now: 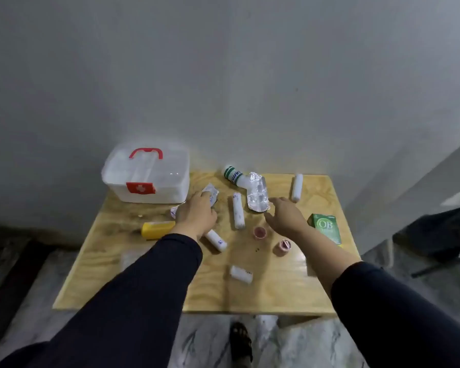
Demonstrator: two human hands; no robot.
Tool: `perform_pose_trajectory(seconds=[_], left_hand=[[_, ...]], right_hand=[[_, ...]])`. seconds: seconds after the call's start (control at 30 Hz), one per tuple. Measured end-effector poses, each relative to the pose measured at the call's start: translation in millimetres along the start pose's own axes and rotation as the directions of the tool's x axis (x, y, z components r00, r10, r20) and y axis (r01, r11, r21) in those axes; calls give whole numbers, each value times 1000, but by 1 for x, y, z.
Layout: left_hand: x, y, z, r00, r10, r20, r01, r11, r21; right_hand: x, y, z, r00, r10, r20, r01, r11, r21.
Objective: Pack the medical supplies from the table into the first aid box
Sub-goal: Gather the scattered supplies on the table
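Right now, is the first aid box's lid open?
No, the first aid box sits closed at the table's far left corner, red handle folded on its lid.

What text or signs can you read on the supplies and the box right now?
"OB" in white on the green carton; the smaller print below it is too blurred.
White cross on the red latch of the first aid box: a sign, no words.
Blue lettering on the green-capped white bottle: unreadable.
Blue print on the bandage rolls and sachet: unreadable.
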State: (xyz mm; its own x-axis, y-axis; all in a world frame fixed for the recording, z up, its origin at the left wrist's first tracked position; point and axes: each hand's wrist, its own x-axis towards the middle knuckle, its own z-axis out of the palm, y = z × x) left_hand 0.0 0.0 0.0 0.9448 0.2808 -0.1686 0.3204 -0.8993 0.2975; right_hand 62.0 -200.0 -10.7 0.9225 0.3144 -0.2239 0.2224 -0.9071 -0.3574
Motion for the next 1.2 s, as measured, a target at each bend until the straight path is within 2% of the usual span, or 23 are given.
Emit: perform_pose_trajectory(seconds=[0.13,0.3,0.5,0.6,0.7,0.83,0.93,1.03,1.2], left_hand=[[42,4,17,993,-104,52,103,994,21],[73,3,34,993,-118,19,116,988,99],[80,2,43,993,-120,-6,119,980,157],[83,6,35,989,-148,3,146,977,158],[82,10,24,989,-147,-13,147,976,163],[77,16,3,978,-142,-150,147,989,22],[63,24,-21,957,-142,-254,114,986,-121],[40,25,-47,931,-142,-337,61,969,-239],[-24,-2,-91,889,-165,-427,28,950,-309]], right_hand=[[59,6,5,994,111,21,-112,985,130],[113,9,19,973,228,-37,-219,961,170],[137,9,26,936,351,6,-337,894,295],[139,11,18,918,394,50,-390,871,298],[136,11,3,912,409,30,-399,868,297],[121,4,-30,935,351,-54,-318,896,310],[99,-9,-55,931,303,-202,-234,923,307],[69,-38,-74,931,224,-289,-122,936,331],[8,-102,-68,932,106,-348,26,935,353]])
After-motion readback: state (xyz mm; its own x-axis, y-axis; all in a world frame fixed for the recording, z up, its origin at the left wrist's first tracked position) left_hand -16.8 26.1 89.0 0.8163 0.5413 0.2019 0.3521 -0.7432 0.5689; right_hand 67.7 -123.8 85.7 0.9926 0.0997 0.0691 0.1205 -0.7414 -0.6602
